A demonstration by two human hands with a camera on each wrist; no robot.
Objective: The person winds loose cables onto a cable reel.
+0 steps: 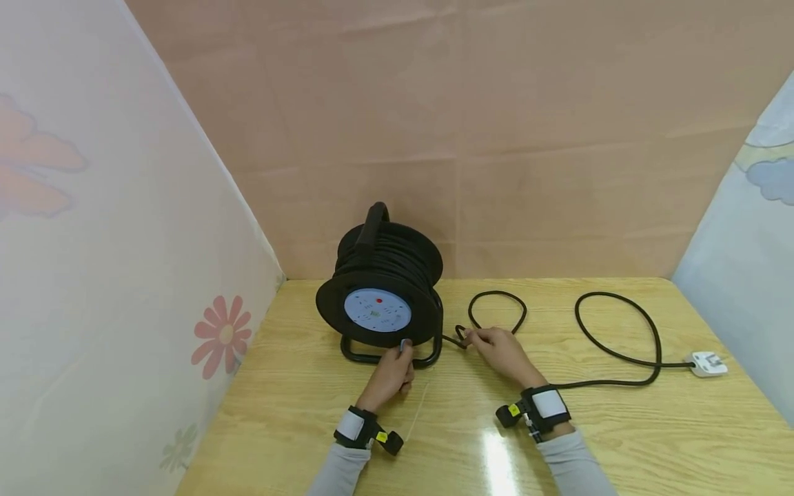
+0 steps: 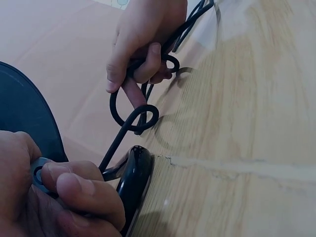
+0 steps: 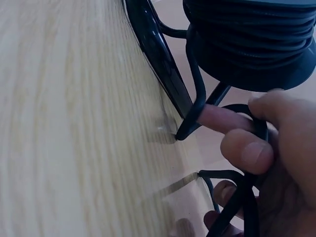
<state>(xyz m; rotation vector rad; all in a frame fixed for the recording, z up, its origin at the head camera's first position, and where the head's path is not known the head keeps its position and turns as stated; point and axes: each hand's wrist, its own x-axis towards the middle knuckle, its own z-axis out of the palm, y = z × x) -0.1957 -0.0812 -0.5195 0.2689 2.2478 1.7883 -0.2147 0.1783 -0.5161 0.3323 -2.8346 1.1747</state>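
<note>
A black cable reel (image 1: 424, 313) with a pale blue socket panel (image 1: 372, 310) stands on its tubular frame (image 1: 362, 358). My left hand (image 1: 389, 375) pinches a small grey-blue winding knob (image 2: 39, 174) at the lower front rim of the reel, its fingers curled. To the right of the reel, my right hand (image 1: 505, 355) grips the black cable (image 2: 116, 144) that runs out from the drum. The cable makes small twisted loops about the fingers in both wrist views. Several turns of cable (image 3: 252, 42) are wound on the drum.
Loose cable trails over the wooden table (image 1: 298, 420), with one loop behind my right hand and a larger one at the right. It ends in a white plug (image 1: 706, 364) near the right wall. A brown-papered wall (image 1: 527, 138) stands behind the table.
</note>
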